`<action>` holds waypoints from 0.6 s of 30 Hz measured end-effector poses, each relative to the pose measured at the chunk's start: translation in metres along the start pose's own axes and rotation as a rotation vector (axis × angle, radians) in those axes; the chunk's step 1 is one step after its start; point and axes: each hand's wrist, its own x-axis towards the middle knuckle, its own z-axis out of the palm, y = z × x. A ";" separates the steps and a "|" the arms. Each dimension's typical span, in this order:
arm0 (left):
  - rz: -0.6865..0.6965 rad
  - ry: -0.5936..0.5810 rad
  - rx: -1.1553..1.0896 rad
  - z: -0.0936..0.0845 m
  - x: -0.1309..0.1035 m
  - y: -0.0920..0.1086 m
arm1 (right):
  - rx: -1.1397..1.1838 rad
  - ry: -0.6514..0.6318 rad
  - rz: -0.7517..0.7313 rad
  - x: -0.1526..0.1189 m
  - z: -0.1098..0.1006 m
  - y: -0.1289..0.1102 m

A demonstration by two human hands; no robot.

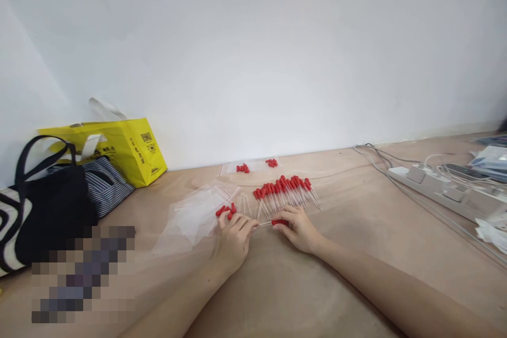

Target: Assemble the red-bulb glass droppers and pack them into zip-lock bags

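Clear tube and red bulb, lined up crosswise between my hands, lower centre of the frame.
My left hand (233, 240) pinches the clear tube (264, 224); its long axis runs left to right, tilting slightly up toward the red bulb (279, 222) clamped in my right hand (299, 228). My hands are near each other, not touching; I cannot tell how far the tube sits inside the bulb.

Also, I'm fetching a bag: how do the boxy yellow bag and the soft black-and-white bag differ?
The yellow bag has white handles; the black-and-white bag has black handles. The yellow bag bears dark lettering, the black-and-white bag broad curved stripes. The yellow bag sits farther back than the black-and-white bag. Both are at left.
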 end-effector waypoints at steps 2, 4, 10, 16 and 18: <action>-0.003 -0.022 0.009 -0.001 0.000 -0.001 | 0.005 -0.006 0.010 0.000 -0.001 -0.001; -0.006 -0.050 0.024 -0.001 0.000 -0.001 | 0.022 -0.017 0.016 0.000 -0.001 -0.003; 0.002 -0.100 0.032 -0.002 0.000 -0.002 | 0.061 -0.034 -0.003 0.000 -0.004 -0.007; 0.040 -0.153 -0.009 -0.001 -0.001 -0.003 | 0.065 -0.026 -0.037 0.000 -0.004 -0.007; 0.059 -0.160 0.001 0.000 -0.001 -0.004 | 0.104 -0.030 -0.035 0.000 -0.003 -0.006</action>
